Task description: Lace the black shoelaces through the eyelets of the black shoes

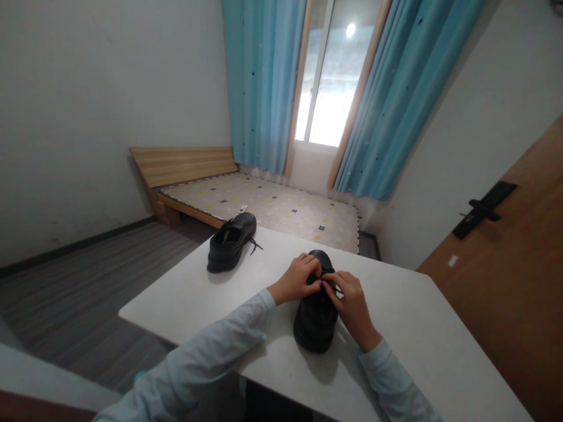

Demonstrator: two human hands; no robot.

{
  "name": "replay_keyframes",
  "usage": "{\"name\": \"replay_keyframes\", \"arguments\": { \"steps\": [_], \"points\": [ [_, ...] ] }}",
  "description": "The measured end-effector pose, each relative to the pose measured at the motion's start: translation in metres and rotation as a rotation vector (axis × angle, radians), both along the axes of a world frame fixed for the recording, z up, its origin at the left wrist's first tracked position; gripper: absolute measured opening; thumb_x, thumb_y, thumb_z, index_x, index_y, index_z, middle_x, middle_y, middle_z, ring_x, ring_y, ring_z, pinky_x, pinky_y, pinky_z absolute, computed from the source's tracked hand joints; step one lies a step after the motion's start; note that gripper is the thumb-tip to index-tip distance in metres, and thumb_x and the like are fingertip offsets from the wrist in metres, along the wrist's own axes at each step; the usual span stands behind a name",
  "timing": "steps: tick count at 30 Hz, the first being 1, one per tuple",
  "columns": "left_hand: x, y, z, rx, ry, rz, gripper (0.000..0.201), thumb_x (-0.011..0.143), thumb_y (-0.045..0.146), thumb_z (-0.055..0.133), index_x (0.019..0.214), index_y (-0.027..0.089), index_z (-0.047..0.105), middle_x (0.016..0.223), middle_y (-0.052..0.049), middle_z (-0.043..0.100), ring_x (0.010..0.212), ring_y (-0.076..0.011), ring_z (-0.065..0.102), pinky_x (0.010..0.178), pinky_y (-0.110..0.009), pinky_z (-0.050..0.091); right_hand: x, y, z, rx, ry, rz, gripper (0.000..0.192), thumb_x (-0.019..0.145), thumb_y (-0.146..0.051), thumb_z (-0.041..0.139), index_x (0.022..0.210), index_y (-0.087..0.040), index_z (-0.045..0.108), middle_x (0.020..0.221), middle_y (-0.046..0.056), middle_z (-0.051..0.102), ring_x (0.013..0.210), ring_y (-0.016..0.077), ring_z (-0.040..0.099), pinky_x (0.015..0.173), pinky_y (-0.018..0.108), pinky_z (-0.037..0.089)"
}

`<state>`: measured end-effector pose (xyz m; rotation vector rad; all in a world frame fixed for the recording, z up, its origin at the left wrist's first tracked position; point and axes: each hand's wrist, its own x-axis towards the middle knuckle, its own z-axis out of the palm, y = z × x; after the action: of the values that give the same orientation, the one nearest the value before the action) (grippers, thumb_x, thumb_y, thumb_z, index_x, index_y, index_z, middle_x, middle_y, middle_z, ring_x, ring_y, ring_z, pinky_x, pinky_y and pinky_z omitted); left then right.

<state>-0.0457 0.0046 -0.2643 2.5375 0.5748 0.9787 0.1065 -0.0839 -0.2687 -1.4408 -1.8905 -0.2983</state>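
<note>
A: Where are the hands?

B: Both are on the near black shoe [315,319], which stands on the white tabletop [409,328] with its toe pointing away from the person. The left hand [295,281] comes in from the left side of that shoe, and the right hand [352,308] lies along its right side.

A: Are they holding anything?

B: The fingers of both hands are pinched together over the top of the shoe, right where the lacing sits. They meet there, fingertip to fingertip. They look closed on the lace, though the lace itself is too small and dark to make out between them.

A: So not spread wide?

B: No, both are drawn narrow, fingers curled in. Pale blue sleeves cover both forearms up to the wrists.

A: Is there a second shoe?

B: Yes, another black shoe [230,241] rests well apart from the first, farther back and to its left, close to the tabletop's far edge. Its opening faces the camera and a loose lace end [255,245] trails out on its right side.

A: What lies beyond the near shoe?

B: Past it is a low wooden bed [185,167] with a patterned mattress [281,208]. Behind that hang blue curtains [259,82] on either side of a bright window [328,88]. To the right of the shoe stands a brown door [519,281] with a dark handle [482,210].
</note>
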Motion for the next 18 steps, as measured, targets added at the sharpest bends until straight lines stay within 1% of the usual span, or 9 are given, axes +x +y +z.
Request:
{"name": "replay_keyframes", "arguments": {
  "steps": [5,8,14,18],
  "points": [
    [0.000,0.001,-0.001,0.005,0.001,0.006,0.011,0.073,0.024,0.057,0.076,0.018,0.048,0.083,-0.002,0.053,0.086,-0.0191,0.045,0.079,-0.031,0.038,-0.007,0.001,0.007,-0.046,-0.067,-0.082,0.003,0.083,-0.020,0.055,0.085,-0.019,0.058,0.078,0.004,0.060,0.077,0.0220,0.054,0.072,0.035,0.039],
    [-0.001,0.000,0.000,0.014,0.009,0.013,0.012,0.072,0.023,0.057,0.076,0.018,0.048,0.083,-0.003,0.054,0.086,-0.0193,0.045,0.079,-0.031,0.038,-0.011,0.001,0.008,-0.045,-0.089,-0.118,0.003,0.082,-0.017,0.055,0.083,-0.019,0.057,0.078,0.003,0.059,0.077,0.0221,0.054,0.072,0.035,0.038],
    [-0.003,-0.001,0.000,0.022,0.007,0.016,0.011,0.073,0.024,0.057,0.078,0.018,0.049,0.083,-0.002,0.054,0.087,-0.0191,0.046,0.079,-0.031,0.037,-0.013,-0.001,0.007,0.016,-0.097,-0.101,0.006,0.083,-0.016,0.054,0.086,-0.019,0.057,0.081,0.004,0.061,0.080,0.0219,0.054,0.077,0.036,0.037],
    [-0.004,-0.001,0.001,0.006,0.003,0.017,0.014,0.073,0.024,0.058,0.082,0.018,0.050,0.086,-0.003,0.056,0.088,-0.0193,0.047,0.080,-0.032,0.037,-0.012,-0.001,0.003,0.034,-0.032,-0.072,0.005,0.083,-0.016,0.053,0.084,-0.019,0.056,0.081,0.004,0.060,0.080,0.0222,0.054,0.077,0.036,0.038]
  ]
}}
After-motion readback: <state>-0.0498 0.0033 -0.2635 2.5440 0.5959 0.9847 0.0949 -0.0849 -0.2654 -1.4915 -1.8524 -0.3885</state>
